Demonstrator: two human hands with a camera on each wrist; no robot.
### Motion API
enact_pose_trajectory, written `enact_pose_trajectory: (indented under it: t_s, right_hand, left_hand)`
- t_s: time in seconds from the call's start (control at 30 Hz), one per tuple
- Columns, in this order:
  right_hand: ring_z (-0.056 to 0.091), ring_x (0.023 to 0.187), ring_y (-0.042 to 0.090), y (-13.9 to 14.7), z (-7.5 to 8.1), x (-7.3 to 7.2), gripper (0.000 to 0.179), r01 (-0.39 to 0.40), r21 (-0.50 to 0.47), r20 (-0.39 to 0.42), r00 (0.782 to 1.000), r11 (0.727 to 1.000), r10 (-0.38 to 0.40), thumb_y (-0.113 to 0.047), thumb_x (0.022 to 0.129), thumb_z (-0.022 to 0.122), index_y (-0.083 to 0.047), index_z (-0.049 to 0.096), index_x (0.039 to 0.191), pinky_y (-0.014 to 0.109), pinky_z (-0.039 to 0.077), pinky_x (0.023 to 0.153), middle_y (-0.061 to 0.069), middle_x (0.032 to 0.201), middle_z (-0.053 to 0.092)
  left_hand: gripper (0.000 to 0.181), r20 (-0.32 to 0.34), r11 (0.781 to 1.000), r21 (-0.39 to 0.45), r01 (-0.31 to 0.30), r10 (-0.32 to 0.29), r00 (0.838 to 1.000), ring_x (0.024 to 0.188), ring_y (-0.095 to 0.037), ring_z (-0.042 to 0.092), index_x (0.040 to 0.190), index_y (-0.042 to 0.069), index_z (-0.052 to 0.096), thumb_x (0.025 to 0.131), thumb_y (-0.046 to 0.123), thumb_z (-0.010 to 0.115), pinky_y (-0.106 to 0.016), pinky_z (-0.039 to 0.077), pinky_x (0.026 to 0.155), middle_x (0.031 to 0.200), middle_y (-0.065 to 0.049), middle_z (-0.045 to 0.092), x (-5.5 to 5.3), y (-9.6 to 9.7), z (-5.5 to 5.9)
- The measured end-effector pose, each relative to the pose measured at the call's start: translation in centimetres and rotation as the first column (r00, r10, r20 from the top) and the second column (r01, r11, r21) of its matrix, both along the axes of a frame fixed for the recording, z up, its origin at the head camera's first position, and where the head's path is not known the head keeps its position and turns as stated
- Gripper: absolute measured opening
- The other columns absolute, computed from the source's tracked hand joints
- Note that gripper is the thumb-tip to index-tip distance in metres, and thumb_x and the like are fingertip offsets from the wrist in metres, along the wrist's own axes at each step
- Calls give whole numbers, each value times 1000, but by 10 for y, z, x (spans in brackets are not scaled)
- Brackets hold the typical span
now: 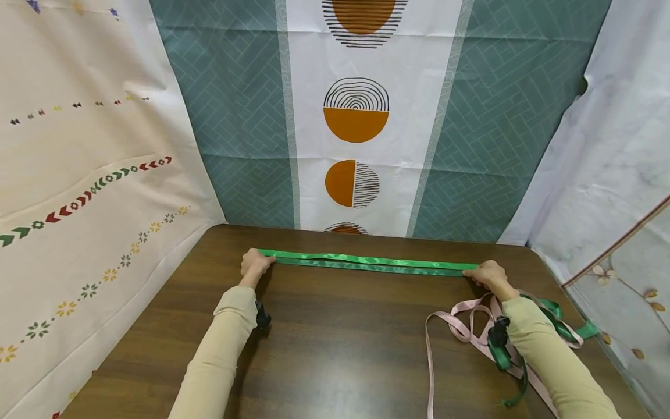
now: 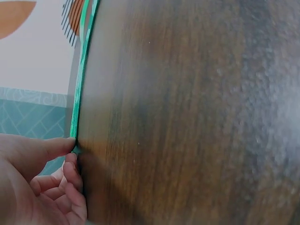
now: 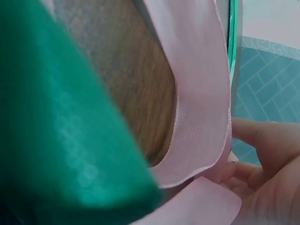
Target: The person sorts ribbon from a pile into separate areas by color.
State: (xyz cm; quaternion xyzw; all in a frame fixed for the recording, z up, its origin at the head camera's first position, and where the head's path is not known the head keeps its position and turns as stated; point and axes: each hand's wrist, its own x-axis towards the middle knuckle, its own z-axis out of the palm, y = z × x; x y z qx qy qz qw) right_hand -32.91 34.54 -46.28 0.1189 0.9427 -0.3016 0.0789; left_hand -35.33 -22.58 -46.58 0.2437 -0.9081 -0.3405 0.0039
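A bright green ribbon (image 1: 392, 261) and a darker green strip (image 1: 366, 267) stretch side by side across the far part of the table, nearly straight. At their left end my left hand (image 1: 256, 265) pinches the ribbon between thumb and finger, as the left wrist view also shows. My right hand (image 1: 489, 273) pinches the right end with thumb and fingers. In the right wrist view, a pink ribbon (image 3: 201, 89) and a blurred green ribbon (image 3: 61, 126) cross in front of that hand, hiding part of the grip.
Loops of pink ribbon (image 1: 442, 315) and green ribbon (image 1: 499, 354) lie tangled under and around the right forearm. A dark wrist device (image 1: 263, 317) sits on the left wrist. Patterned cloths (image 1: 241, 116) hang behind and beside the brown table (image 1: 340, 326).
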Motion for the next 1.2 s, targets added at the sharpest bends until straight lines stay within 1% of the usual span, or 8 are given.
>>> enact_pose_trajectory:
  t_s: [0.27,0.4,0.6,0.73,0.83,0.93,1.03,1.2]
  right_hand:
    - [44,44,10,3,-3,-2,41,-7,17,-9,1000,1000,7,-35,87,63,-11,59,54,25,37,48,-3,48,49]
    - [44,45,10,3,-2,0,41,-1,2,6,1000,1000,1,-35,89,62,-11,60,55,24,37,47,-4,48,50]
    - [45,45,6,8,6,0,42,-4,-143,1,1000,990,4,-31,95,53,-10,64,60,22,38,45,-7,50,53]
    - [49,48,4,14,16,2,40,-22,-234,-23,1000,972,17,-28,97,47,-6,67,71,22,40,46,-10,54,56]
    - [51,51,3,20,24,7,40,-36,-322,-50,999,946,20,-27,99,43,-1,67,80,21,41,47,-10,58,58]
    - [51,55,1,23,30,12,39,-53,-398,-86,996,916,20,-27,101,40,3,64,91,21,42,49,-11,62,58]
    - [51,57,-1,22,35,17,37,-64,-438,-114,993,897,15,-27,103,36,0,61,96,20,42,51,-13,67,58]
    - [52,57,-3,18,39,22,32,-55,-501,-123,992,864,-9,-27,104,35,-14,61,89,17,43,51,-17,67,59]
  left_hand:
    - [33,-10,1000,-10,6,-6,1000,48,-14,52,95,-2,67,90,30,66,-31,42,47,49,0,51,2,1,-1]
    - [33,-8,1000,-10,14,-14,1000,49,-16,53,86,0,66,92,32,62,-31,41,48,48,-1,52,3,1,0]
    - [37,-1,999,12,47,-47,999,52,-18,54,67,9,58,95,31,50,-30,40,47,49,0,52,2,-6,1]
    - [38,-19,996,24,87,-87,996,51,-19,52,57,13,50,93,26,49,-29,37,44,48,1,52,5,-10,6]
    - [39,-41,991,28,130,-128,991,48,-18,48,53,15,46,91,24,48,-26,33,41,49,1,51,9,-12,10]
    - [35,-71,987,30,160,-157,985,50,-17,52,58,11,56,90,23,48,-26,34,43,57,-3,61,14,-11,12]
    - [32,-107,980,28,195,-191,976,59,-19,61,73,4,68,90,22,48,-26,39,48,73,-11,71,20,-10,15]
    - [33,-161,966,30,256,-248,955,64,-20,64,92,-4,72,91,20,49,-25,41,53,85,-18,73,30,-5,17]
